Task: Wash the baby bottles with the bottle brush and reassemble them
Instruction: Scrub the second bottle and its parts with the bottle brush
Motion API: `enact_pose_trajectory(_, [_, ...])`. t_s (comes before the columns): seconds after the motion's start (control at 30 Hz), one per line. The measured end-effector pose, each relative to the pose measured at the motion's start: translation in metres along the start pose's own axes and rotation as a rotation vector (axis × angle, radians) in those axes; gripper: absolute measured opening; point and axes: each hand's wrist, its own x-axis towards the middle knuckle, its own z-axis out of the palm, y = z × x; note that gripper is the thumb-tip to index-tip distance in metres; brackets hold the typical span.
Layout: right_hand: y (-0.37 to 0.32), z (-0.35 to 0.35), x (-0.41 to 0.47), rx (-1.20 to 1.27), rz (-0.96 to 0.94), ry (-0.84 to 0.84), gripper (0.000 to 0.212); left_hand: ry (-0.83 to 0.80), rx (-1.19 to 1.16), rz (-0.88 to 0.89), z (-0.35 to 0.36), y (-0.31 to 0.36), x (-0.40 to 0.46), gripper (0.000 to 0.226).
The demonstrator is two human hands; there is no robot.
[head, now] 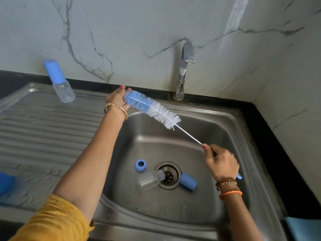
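The bottle brush (pixel 152 108), with blue and white bristles on a twisted wire stem, stretches across the sink basin (pixel 217 129). My right hand (pixel 221 162) grips its blue handle. My left hand (pixel 119 98) holds a small clear piece, seemingly a teat (pixel 127 94), against the blue bristle tip. A clear bottle body (pixel 148 181) lies on its side in the basin, its mouth over the drain (pixel 169 174). A blue collar ring (pixel 140 165) and a blue cap (pixel 188 181) lie either side of it. An assembled bottle with a blue cap (pixel 60 80) stands on the drainboard.
The steel tap (pixel 184 70) rises behind the basin, with no water running. The ribbed drainboard (pixel 43 129) lies to the left, with a blue object (pixel 5 185) at its left edge. A light blue cloth (pixel 304 228) shows at bottom right. A marble wall backs the black counter.
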Motion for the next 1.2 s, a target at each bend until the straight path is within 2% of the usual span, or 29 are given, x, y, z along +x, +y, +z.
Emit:
enact_pose_trajectory(0.07, [-0.001,0.001,0.000,0.162,0.044,-0.159,0.040,-0.099,-0.099,0.025,-0.002,0.002,0.003,0.015])
enact_pose_trajectory(0.13, [-0.003,0.006,0.000,0.466,0.144,-0.372,0.048,-0.230,-0.199,0.062,-0.003,0.006,0.001,0.020])
enact_pose_trajectory(0.2, [-0.009,0.006,0.001,0.690,0.373,-0.720,0.051,-0.291,-0.302,0.082,-0.005,0.008,-0.001,0.023])
enact_pose_trajectory(0.27, [-0.009,0.002,0.002,0.775,0.514,-1.020,0.058,-0.281,-0.395,0.089,-0.008,0.006,-0.002,0.036])
enact_pose_trajectory(0.33, [-0.003,0.001,0.005,0.809,0.545,-1.128,0.064,-0.258,-0.494,0.065,-0.013,0.003,0.000,0.052])
enact_pose_trajectory(0.37, [-0.001,0.002,0.005,0.806,0.552,-1.143,0.065,-0.228,-0.510,0.053,-0.015,0.003,0.001,0.053])
enact_pose_trajectory(0.5, [0.003,0.003,0.003,0.748,0.571,-1.119,0.065,-0.135,-0.288,0.035,-0.017,-0.002,-0.001,0.019])
enact_pose_trajectory(0.57, [0.006,0.000,0.005,0.751,0.603,-1.050,0.059,-0.052,-0.291,0.064,-0.021,-0.005,0.000,0.015])
enact_pose_trajectory(0.67, [0.015,-0.005,0.012,0.788,0.667,-0.803,0.051,0.037,-0.192,0.067,-0.034,-0.009,0.008,0.017])
enact_pose_trajectory(0.77, [0.021,-0.005,0.014,0.725,0.626,-0.600,0.050,0.048,0.243,0.042,-0.035,-0.031,0.002,0.023])
enact_pose_trajectory(0.87, [0.015,-0.001,0.013,0.628,0.516,-0.578,0.048,-0.120,0.413,-0.003,-0.034,-0.072,-0.029,0.021])
enact_pose_trajectory(1.0, [0.016,0.006,0.013,0.508,0.380,-0.524,0.050,-0.366,0.998,-0.059,-0.042,-0.135,-0.043,0.013])
enact_pose_trajectory(1.07, [0.021,0.011,0.015,0.445,0.345,-0.474,0.053,-0.403,1.190,-0.092,-0.048,-0.160,-0.040,0.014])
enact_pose_trajectory(1.2, [0.030,0.017,0.018,0.400,0.298,-0.428,0.057,-0.411,1.406,-0.186,-0.057,-0.191,-0.031,0.022])
